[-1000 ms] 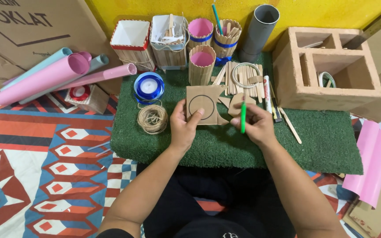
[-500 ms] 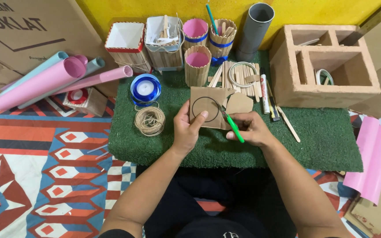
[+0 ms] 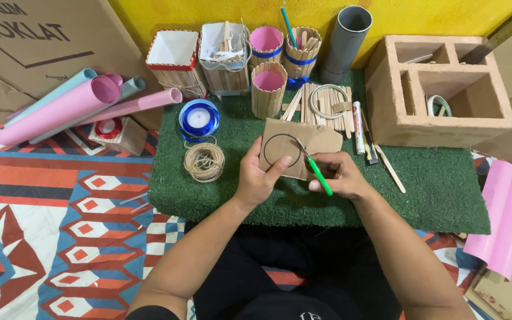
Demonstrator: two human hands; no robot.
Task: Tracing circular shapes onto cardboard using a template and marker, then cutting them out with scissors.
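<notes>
Cardboard piece under cutting tool.
Left hand (image 3: 256,178) pinches the cardboard piece (image 3: 294,148); right hand (image 3: 339,175) grips green-handled scissors (image 3: 315,169), long axis diagonal, tip toward the drawn circle (image 3: 282,149).

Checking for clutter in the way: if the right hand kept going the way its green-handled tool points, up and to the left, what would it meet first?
The right hand points its green-handled tool up-left, with the tip already on the cardboard piece held by the left hand. So the cardboard comes first; beyond it, probably the blue ribbon spool, though depth is unclear.
</notes>
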